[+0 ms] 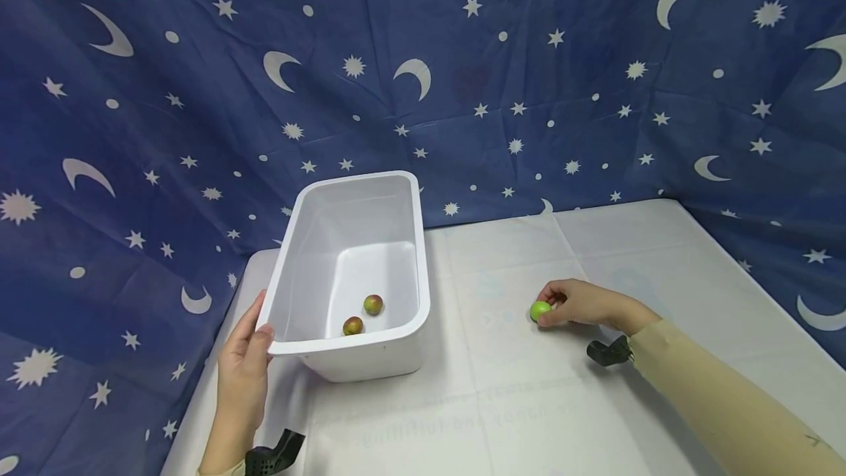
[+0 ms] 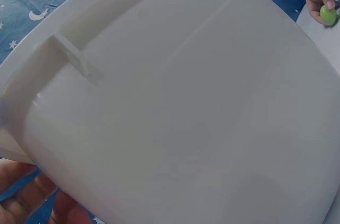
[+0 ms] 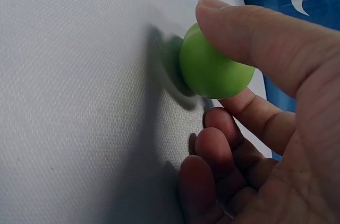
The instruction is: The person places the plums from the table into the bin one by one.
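My right hand (image 1: 584, 305) pinches a small round green fruit (image 3: 215, 67) between thumb and fingers, close over the white tablecloth. At the left, my left hand (image 1: 243, 373) grips the near left corner of a white plastic tub (image 1: 423, 270), its thumb over the rim and the fingers beneath on the outer side. Two small reddish-green fruits (image 1: 373, 305) lie on the tub's floor, toward its near end. Only the tub's pale outer wall (image 2: 186, 102) fills most of the left wrist view, with a few left fingers (image 2: 26, 195) at its lower edge.
A white cloth (image 1: 502, 417) covers the table, with faint printing near the front. Behind and along the sides hangs a blue curtain (image 1: 463, 79) patterned with moons and stars. Black wrist mounts (image 1: 609, 351) sit on both wrists.
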{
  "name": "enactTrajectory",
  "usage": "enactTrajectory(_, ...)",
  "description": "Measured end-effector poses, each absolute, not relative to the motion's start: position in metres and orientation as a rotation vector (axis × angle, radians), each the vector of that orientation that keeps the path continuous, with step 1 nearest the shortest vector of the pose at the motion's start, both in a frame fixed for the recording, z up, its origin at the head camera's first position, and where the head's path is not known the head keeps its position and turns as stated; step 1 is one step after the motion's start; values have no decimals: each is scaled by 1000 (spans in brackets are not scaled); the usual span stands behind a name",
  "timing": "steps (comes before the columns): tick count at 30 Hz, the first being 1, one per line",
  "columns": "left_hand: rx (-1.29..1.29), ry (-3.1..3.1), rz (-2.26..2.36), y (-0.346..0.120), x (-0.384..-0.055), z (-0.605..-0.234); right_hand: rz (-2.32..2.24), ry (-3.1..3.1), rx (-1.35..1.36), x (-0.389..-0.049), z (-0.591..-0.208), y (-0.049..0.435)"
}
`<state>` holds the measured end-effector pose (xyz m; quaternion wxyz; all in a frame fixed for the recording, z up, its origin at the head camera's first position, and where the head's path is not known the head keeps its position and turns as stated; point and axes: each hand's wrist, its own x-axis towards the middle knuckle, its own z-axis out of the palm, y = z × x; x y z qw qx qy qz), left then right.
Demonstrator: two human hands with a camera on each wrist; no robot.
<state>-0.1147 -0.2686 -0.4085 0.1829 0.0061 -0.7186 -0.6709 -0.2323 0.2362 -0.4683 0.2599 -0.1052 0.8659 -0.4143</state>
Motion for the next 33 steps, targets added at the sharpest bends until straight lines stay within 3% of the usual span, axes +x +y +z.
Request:
enactTrajectory(15,10,-2038,-1890,-269,-115,-410,-1285,2430,-201,-237,-459,233)
enactTrajectory(33,25,-2045,-1886,-270,-115,-408,-1618,2582,-338,-233,-410,189)
